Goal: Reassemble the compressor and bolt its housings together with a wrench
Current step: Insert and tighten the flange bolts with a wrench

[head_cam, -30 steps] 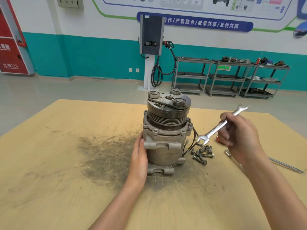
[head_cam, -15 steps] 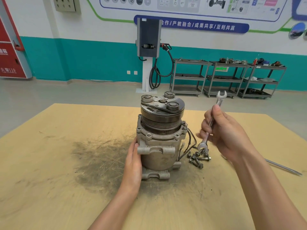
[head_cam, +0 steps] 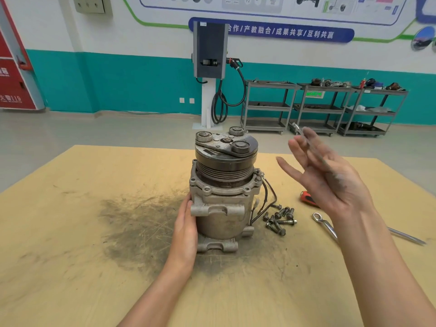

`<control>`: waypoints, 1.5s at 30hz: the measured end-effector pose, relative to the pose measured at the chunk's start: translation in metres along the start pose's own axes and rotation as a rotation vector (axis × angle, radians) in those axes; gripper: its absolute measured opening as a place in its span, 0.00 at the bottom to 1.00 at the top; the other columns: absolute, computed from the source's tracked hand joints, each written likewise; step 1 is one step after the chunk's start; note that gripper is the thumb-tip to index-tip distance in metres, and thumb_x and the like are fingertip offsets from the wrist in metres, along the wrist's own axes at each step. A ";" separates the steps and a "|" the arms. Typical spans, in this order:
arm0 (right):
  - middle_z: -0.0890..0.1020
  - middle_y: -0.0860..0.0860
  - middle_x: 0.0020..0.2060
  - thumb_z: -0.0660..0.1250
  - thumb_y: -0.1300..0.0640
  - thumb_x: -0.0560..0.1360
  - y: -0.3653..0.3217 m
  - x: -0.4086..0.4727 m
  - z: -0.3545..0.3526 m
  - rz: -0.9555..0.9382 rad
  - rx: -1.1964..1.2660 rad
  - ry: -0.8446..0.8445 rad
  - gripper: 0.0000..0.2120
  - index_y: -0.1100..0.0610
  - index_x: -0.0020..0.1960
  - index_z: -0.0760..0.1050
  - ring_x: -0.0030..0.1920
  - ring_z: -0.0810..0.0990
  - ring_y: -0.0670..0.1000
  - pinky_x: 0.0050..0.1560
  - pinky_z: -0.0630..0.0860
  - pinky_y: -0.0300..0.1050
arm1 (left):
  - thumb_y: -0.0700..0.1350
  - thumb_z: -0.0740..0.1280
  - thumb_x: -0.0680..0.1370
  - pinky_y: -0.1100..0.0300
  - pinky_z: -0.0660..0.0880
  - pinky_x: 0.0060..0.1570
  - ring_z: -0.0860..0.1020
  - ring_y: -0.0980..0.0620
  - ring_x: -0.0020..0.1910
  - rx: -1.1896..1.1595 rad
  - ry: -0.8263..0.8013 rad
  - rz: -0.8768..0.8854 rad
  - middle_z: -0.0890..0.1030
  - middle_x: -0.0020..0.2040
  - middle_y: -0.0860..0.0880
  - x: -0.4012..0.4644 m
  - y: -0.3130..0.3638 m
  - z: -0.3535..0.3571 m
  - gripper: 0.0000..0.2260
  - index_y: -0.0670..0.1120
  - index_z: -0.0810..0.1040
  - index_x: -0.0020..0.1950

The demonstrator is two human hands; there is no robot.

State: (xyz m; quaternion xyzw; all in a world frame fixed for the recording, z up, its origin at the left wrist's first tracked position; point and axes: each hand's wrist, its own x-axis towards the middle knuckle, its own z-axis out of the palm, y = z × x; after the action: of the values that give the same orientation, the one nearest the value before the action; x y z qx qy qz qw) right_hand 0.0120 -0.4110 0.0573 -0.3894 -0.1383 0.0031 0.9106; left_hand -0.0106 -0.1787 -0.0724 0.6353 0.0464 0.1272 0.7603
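Tabletop (head_cam: 70,232): tan wooden board, carrying everything listed; a dark greasy smear is lying left of the compressor.
Compressor (head_cam: 224,192): grey cast-metal cylinder with a black ribbed pulley on top, standing upright near the tabletop's middle; black wires are trailing off its right side.
Left hand (head_cam: 185,230): lying flat against the compressor's left flank, fingers straight, steadying rather than gripping it.
Right hand (head_cam: 330,175): raised right of the pulley, palm up and fingers spread; it is blurring with motion.
Wrench (head_cam: 313,149): slim silver open-end spanner, showing as a streak across the right hand's fingers; whether any finger is pinching it cannot be told.
Ring spanner (head_cam: 324,224): bright steel, lying on the tabletop near the right forearm.
Red-handled tool (head_cam: 308,198): lying partly hidden behind the right hand.
Bolts (head_cam: 279,217): dark loose cluster, resting just right of the compressor's base, not yet fitted.
Risk, wrench: with the fingers splayed, it is likely slipping free and dropping onto the bolts or wires.
Risk, compressor: tall and only braced on one side, it is liable to tip rightward if knocked.
Risk, bolts: a falling tool is likely scattering them off the tabletop.
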 end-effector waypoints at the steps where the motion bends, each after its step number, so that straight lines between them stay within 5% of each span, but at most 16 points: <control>1: 0.84 0.55 0.50 0.61 0.67 0.75 0.001 0.000 0.000 -0.033 -0.039 -0.018 0.15 0.60 0.61 0.74 0.56 0.83 0.54 0.55 0.79 0.59 | 0.55 0.54 0.84 0.49 0.64 0.73 0.70 0.56 0.70 0.001 -0.004 -0.002 0.74 0.70 0.54 0.000 0.000 0.000 0.20 0.52 0.68 0.74; 3: 0.85 0.54 0.46 0.63 0.56 0.77 0.007 0.001 0.001 -0.089 -0.214 0.037 0.10 0.58 0.56 0.76 0.54 0.83 0.53 0.56 0.80 0.57 | 0.56 0.54 0.83 0.49 0.64 0.73 0.70 0.57 0.70 0.005 -0.008 -0.003 0.74 0.70 0.54 0.000 0.000 0.000 0.20 0.53 0.68 0.74; 5: 0.83 0.53 0.37 0.57 0.48 0.81 0.013 0.002 0.000 -0.119 -0.377 0.128 0.15 0.57 0.49 0.76 0.42 0.83 0.51 0.50 0.79 0.50 | 0.57 0.55 0.83 0.49 0.65 0.72 0.71 0.57 0.69 0.010 -0.006 0.003 0.74 0.70 0.55 0.000 0.000 0.000 0.21 0.54 0.69 0.74; 9: 0.75 0.52 0.26 0.49 0.50 0.84 0.026 0.003 -0.002 -0.031 -0.394 0.152 0.20 0.57 0.43 0.72 0.28 0.73 0.50 0.38 0.68 0.47 | 0.57 0.55 0.83 0.47 0.66 0.72 0.72 0.55 0.69 0.014 -0.015 0.014 0.75 0.69 0.53 0.000 0.000 0.000 0.21 0.52 0.70 0.73; 16: 0.71 0.51 0.23 0.48 0.52 0.85 0.037 0.007 -0.007 0.049 -0.393 0.140 0.19 0.58 0.43 0.71 0.24 0.66 0.48 0.36 0.61 0.47 | 0.54 0.55 0.84 0.49 0.66 0.72 0.72 0.58 0.68 -0.001 -0.002 0.019 0.76 0.68 0.54 0.000 0.000 0.000 0.19 0.53 0.70 0.73; 30: 0.72 0.52 0.24 0.50 0.51 0.84 0.039 0.007 -0.014 0.136 -0.364 0.021 0.19 0.58 0.44 0.73 0.25 0.65 0.49 0.38 0.63 0.48 | 0.53 0.54 0.84 0.48 0.64 0.73 0.69 0.55 0.71 0.009 0.003 0.004 0.73 0.71 0.52 0.002 -0.002 0.000 0.20 0.50 0.68 0.75; 38: 0.74 0.51 0.23 0.50 0.51 0.84 0.052 0.005 -0.010 -0.080 -0.474 0.075 0.20 0.58 0.41 0.73 0.24 0.69 0.48 0.33 0.66 0.45 | 0.53 0.54 0.84 0.48 0.64 0.73 0.70 0.54 0.71 0.008 0.009 0.008 0.73 0.71 0.52 0.001 -0.001 0.001 0.19 0.50 0.68 0.75; 45: 0.67 0.47 0.18 0.50 0.54 0.84 0.087 -0.002 0.003 -0.426 -0.466 0.382 0.21 0.56 0.36 0.72 0.21 0.63 0.46 0.28 0.59 0.42 | 0.53 0.54 0.84 0.49 0.64 0.73 0.70 0.56 0.70 0.004 0.019 0.002 0.73 0.71 0.53 0.000 0.000 0.001 0.19 0.51 0.68 0.74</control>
State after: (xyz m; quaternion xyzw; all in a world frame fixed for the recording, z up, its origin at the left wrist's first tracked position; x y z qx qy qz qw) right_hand 0.0185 -0.3479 -0.0030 -0.5424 -0.0410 -0.2910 0.7870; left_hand -0.0100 -0.1793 -0.0718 0.6357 0.0532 0.1339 0.7584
